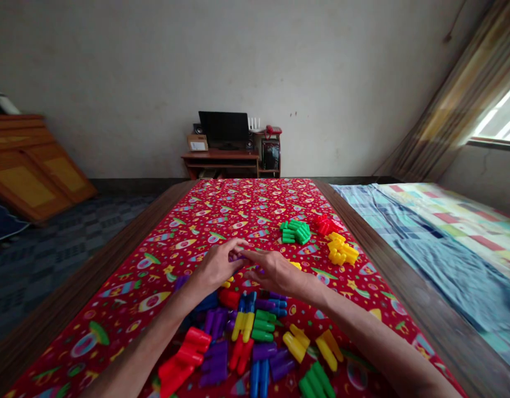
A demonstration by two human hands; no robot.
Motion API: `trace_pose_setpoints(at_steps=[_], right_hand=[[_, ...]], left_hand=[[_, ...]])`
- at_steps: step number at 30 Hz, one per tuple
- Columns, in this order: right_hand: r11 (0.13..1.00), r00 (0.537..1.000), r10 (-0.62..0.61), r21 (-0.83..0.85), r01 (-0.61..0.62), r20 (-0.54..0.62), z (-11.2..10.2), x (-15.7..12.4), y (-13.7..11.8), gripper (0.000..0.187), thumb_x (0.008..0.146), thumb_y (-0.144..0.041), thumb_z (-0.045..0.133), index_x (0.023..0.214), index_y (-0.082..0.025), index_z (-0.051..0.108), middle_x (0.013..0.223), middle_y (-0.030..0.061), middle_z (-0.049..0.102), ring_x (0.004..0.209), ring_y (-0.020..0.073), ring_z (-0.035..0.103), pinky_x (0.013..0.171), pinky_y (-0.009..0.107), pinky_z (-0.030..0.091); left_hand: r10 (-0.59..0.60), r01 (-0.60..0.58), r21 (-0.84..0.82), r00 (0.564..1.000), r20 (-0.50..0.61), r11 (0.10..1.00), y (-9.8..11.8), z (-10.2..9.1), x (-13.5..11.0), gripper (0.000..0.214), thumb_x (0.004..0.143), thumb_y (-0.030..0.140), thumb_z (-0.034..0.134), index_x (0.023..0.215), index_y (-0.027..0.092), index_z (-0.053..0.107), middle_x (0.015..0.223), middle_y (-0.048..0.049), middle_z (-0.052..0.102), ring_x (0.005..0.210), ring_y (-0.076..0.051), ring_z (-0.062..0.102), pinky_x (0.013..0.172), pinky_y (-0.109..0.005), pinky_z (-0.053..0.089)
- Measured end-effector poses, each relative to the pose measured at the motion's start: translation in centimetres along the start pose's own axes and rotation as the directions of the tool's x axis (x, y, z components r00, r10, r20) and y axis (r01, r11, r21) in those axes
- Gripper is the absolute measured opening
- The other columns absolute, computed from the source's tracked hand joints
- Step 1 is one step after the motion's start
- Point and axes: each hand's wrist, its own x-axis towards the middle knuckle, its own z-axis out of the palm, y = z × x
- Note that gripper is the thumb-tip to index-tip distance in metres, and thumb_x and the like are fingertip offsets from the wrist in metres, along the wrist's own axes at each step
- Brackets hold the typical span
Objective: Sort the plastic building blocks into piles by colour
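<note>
My left hand (218,266) and my right hand (276,272) meet above the middle of the table, fingers closed around purple plastic building blocks (237,257). My fingers cover most of these blocks, so how they fit together cannot be made out. Nearer me lies a loose heap of mixed blocks: red ones (180,358), purple ones (215,362), a yellow one (296,344), a green one (316,381) and a blue one (259,377). One blue-and-yellow piece (243,320) lies among them. A bit of yellow block (296,265) shows behind my right wrist.
At the right of the red patterned tablecloth (255,204) lie separate piles of green blocks (295,231), red blocks (327,225) and yellow blocks (341,250). A bed (437,249) borders the table on the right. Beyond its far end stands a desk (221,156) with a monitor (224,128).
</note>
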Motion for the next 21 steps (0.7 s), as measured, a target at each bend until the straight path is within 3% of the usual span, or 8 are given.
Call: trace_pose_setpoints(at_steps=[3,6,8,10,11,15,21], right_hand=[[0.999,0.996,0.031,-0.022,-0.033,-0.082,-1.5,-0.2,0.2,0.032,0.092,-0.025,0.050,0.122,-0.017,0.057,0.089,0.0082,0.070,0.071,0.0139,0.060,0.060,0.022,0.035],[0.947,0.952,0.218,-0.190,-0.259,-0.215,-5.7,-1.6,1.7,0.030,0.096,-0.032,0.043,0.088,-0.016,0.067,0.071,0.0061,0.066,0.062,0.0127,0.056,0.056,0.022,0.031],[0.796,0.839,0.416,-0.306,-0.522,-0.350,-9.0,-3.3,4.0,0.037,0.095,-0.037,0.042,0.075,-0.016,0.065,0.063,0.0050,0.062,0.056,0.0126,0.052,0.053,0.024,0.028],[0.604,0.710,0.540,-0.380,-0.701,-0.452,-11.7,-5.5,6.9,0.034,0.094,-0.037,0.044,0.075,-0.017,0.065,0.066,0.0062,0.063,0.059,0.0141,0.054,0.055,0.025,0.029],[0.534,0.669,0.593,-0.404,-0.743,-0.447,-12.6,-6.5,8.4,0.034,0.093,-0.037,0.044,0.076,-0.017,0.065,0.069,0.0071,0.064,0.062,0.0150,0.055,0.056,0.025,0.030],[0.399,0.601,0.737,-0.519,-0.756,-0.310,-13.5,-9.3,12.2,0.036,0.093,-0.044,0.045,0.090,-0.016,0.066,0.090,0.0110,0.068,0.083,0.0203,0.062,0.064,0.026,0.038],[0.348,0.513,0.837,-0.541,-0.766,-0.188,-12.3,-9.0,12.5,0.032,0.086,-0.045,0.058,0.093,-0.015,0.068,0.103,0.0143,0.067,0.098,0.0251,0.063,0.068,0.028,0.043]], left_hand=[[0.002,-0.002,-0.142,1.000,-0.006,0.990,0.0,0.3,0.1,0.037,0.078,0.037,0.060,0.110,0.018,0.061,0.085,-0.0040,0.072,0.079,-0.020,0.068,0.068,-0.027,0.052],[-0.022,0.020,-0.080,1.000,-0.021,0.997,0.4,0.6,-0.1,0.039,0.077,0.042,0.061,0.108,0.019,0.063,0.080,-0.0035,0.071,0.076,-0.020,0.068,0.066,-0.027,0.053],[-0.023,0.022,-0.023,0.999,-0.039,0.999,0.6,0.7,-0.2,0.038,0.076,0.042,0.062,0.106,0.019,0.065,0.080,-0.0038,0.070,0.076,-0.020,0.067,0.066,-0.028,0.053],[0.006,-0.006,-0.007,0.999,-0.036,1.000,0.6,0.9,-0.1,0.035,0.076,0.040,0.061,0.105,0.020,0.066,0.083,-0.0040,0.071,0.078,-0.020,0.068,0.067,-0.027,0.054],[0.023,-0.023,-0.006,0.999,-0.027,1.000,0.5,1.1,-0.1,0.034,0.077,0.039,0.060,0.105,0.021,0.066,0.084,-0.0038,0.072,0.079,-0.020,0.068,0.068,-0.027,0.054],[0.060,-0.059,0.023,0.998,-0.017,0.998,0.1,1.5,0.0,0.031,0.079,0.038,0.058,0.106,0.024,0.066,0.086,-0.0030,0.073,0.082,-0.020,0.068,0.070,-0.027,0.055],[0.078,-0.074,0.092,0.996,-0.043,0.993,1.0,1.2,-0.3,0.030,0.077,0.035,0.059,0.103,0.023,0.066,0.089,-0.0024,0.074,0.080,-0.020,0.069,0.077,-0.029,0.054]])
